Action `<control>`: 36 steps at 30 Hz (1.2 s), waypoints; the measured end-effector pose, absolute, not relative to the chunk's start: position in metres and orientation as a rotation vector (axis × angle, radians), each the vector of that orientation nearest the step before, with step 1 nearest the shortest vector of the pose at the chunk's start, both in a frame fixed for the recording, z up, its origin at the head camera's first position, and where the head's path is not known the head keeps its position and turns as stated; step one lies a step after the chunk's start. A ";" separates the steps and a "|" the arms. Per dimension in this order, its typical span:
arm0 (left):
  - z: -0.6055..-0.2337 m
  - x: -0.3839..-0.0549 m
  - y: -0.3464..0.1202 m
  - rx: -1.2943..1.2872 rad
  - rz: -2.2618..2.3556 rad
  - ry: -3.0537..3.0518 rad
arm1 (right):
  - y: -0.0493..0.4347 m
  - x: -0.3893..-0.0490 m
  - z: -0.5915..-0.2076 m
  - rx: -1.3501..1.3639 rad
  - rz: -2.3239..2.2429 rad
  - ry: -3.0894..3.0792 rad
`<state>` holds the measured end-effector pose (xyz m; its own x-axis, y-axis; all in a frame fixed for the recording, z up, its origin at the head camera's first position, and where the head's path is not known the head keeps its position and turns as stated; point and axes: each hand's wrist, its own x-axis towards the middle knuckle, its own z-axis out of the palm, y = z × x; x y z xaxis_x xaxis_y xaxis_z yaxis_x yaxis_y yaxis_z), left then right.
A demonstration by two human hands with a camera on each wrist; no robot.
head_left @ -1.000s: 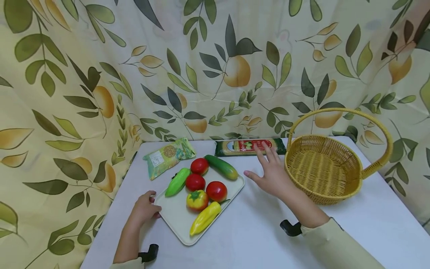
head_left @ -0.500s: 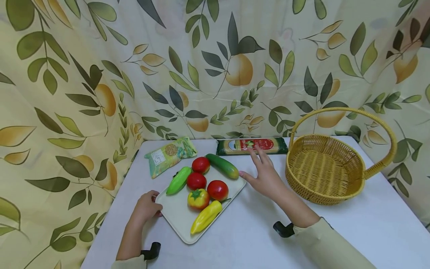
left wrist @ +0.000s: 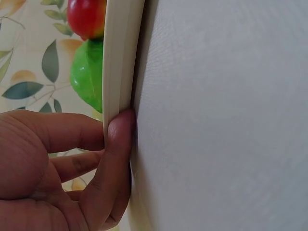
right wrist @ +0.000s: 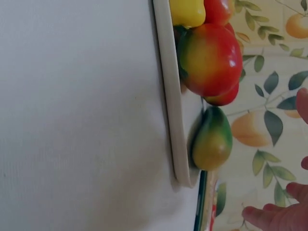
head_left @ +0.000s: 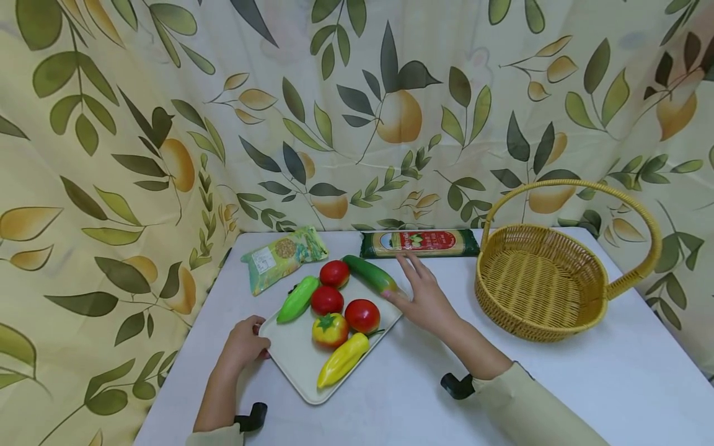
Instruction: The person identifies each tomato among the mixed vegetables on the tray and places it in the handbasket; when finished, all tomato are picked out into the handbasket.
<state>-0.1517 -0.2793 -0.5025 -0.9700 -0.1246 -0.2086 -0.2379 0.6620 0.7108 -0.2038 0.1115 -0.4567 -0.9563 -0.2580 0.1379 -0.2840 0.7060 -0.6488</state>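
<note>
At the left corner of a cream tray point(head_left: 290, 356), my left hand point(head_left: 242, 344) pinches the rim; in the left wrist view its fingertips point(left wrist: 120, 130) lie against the edge. My right hand point(head_left: 426, 303), fingers spread, hovers at the tray's right corner, its thumb close by the lower end of a green cucumber point(head_left: 368, 272). The right wrist view shows that cucumber's yellowish end point(right wrist: 211, 139), apart from the fingers. Also on the tray are three red tomatoes point(head_left: 362, 316), a red-yellow round vegetable point(head_left: 329, 332), a long yellow pepper point(head_left: 341, 362) and a light green pepper point(head_left: 298, 300).
Behind the tray lie a green-yellow plastic bag point(head_left: 284, 257) and a long dark green packet point(head_left: 418, 243) with a red label. A yellow wicker basket point(head_left: 538, 282) with a tall handle stands on the right of the white table point(head_left: 401, 396). Patterned cloth point(head_left: 357, 124) hangs at the back.
My right hand has moved left and slightly down, from in front of the dark green packet to the cucumber's end. My left hand stays at the tray's corner.
</note>
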 end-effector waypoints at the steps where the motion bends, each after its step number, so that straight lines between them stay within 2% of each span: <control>1: -0.503 -0.151 -0.279 -0.299 1.200 2.736 | 0.110 -0.204 -0.458 0.459 1.110 -2.865; 36: -0.495 -0.150 -0.276 -0.299 1.078 2.765 | 0.072 -0.190 -0.481 0.475 1.387 -2.912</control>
